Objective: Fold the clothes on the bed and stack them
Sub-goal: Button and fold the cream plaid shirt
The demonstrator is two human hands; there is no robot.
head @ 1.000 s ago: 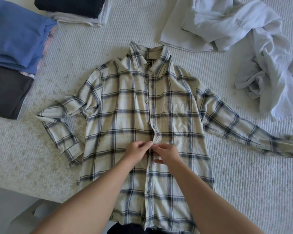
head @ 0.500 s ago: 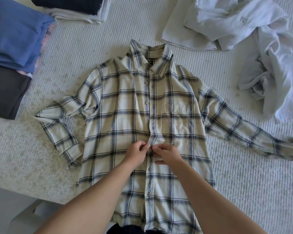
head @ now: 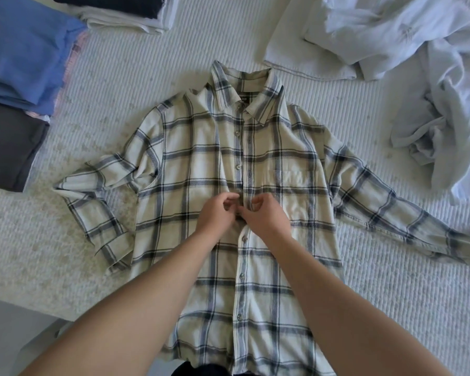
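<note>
A cream plaid button-up shirt (head: 196,169) lies face up on the bed, collar away from me. Its right sleeve stretches out to the right and its left sleeve is bent back on itself. My left hand (head: 217,215) and my right hand (head: 263,215) meet at the shirt's button placket, at mid-chest height. The fingers of both hands curl in and pinch the placket fabric at a button. The lower buttons are fastened; the collar is open.
Folded stacks sit at the left: blue clothes (head: 22,47) over a dark grey piece (head: 8,147), and a dark piece on white ones (head: 125,20) at the top. Crumpled pale clothes (head: 407,50) lie at the upper right. The white bedcover (head: 391,294) ends at the lower left.
Both hands have moved up the placket from a lower button to one higher, staying together. The shirt has not shifted.
</note>
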